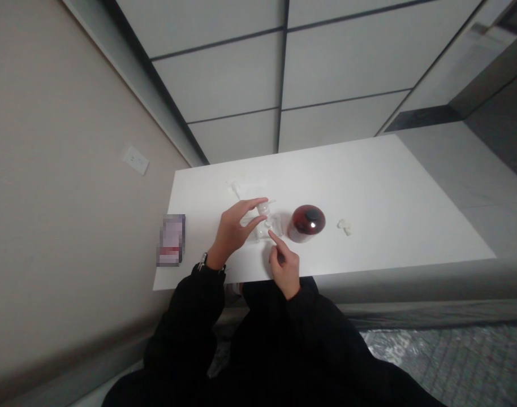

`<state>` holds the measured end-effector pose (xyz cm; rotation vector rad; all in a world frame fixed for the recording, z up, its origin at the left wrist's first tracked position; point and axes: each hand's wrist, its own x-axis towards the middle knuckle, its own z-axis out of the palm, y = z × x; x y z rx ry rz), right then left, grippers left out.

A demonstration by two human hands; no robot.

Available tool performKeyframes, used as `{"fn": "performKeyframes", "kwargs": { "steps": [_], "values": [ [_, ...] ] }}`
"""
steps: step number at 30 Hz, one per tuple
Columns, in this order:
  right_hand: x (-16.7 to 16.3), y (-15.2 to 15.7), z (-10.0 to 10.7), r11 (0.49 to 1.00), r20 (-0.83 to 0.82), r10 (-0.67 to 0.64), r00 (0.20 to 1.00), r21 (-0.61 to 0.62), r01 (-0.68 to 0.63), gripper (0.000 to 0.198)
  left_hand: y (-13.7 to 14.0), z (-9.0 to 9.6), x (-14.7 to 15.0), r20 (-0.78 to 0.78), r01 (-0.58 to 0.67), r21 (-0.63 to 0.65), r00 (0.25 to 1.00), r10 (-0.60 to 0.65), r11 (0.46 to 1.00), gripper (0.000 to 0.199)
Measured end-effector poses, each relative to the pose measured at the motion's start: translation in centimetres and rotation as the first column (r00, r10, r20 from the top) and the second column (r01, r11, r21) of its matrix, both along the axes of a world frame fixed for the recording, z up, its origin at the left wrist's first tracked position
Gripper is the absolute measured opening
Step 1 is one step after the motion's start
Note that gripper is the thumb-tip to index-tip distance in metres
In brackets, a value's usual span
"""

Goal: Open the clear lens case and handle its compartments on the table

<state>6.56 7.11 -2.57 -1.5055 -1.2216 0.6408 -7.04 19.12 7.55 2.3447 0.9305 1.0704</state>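
Observation:
My left hand [235,229] curls around a small clear bottle [265,217] on the white table [369,186], thumb and fingers pinching near its top. My right hand [285,264] points its index finger at the bottle's white cap area, touching or nearly touching it. A dark red bottle [306,222] with a black cap stands just right of them. Both sleeves are black, and a watch sits on the left wrist.
A white pump part [237,187] lies behind the hands. A small white piece [344,226] rests right of the red bottle. A blurred rectangular item [171,239] sits at the table's left edge. A beige wall with a socket [135,160] runs along the left.

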Motion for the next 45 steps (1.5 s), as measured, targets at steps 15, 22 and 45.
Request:
{"fn": "performKeyframes", "kwargs": {
  "steps": [15,22,45],
  "values": [
    [0.01,0.00,-0.12,0.999,0.035,0.005,0.999,0.032,-0.006,0.045,0.35,0.57,0.19,0.045,0.041,0.043,0.998,-0.043,0.998,0.033],
    [0.08,-0.02,-0.17,1.000,0.054,-0.001,0.999,0.028,-0.001,0.044,0.37,0.66,0.24,0.022,0.065,0.075,0.998,-0.067,0.995,0.034],
    [0.13,0.00,0.18,0.998,0.081,0.009,0.997,0.062,-0.014,0.045,0.56,0.53,0.21,0.033,0.006,-0.013,0.999,-0.006,1.000,0.036]
  ]
}}
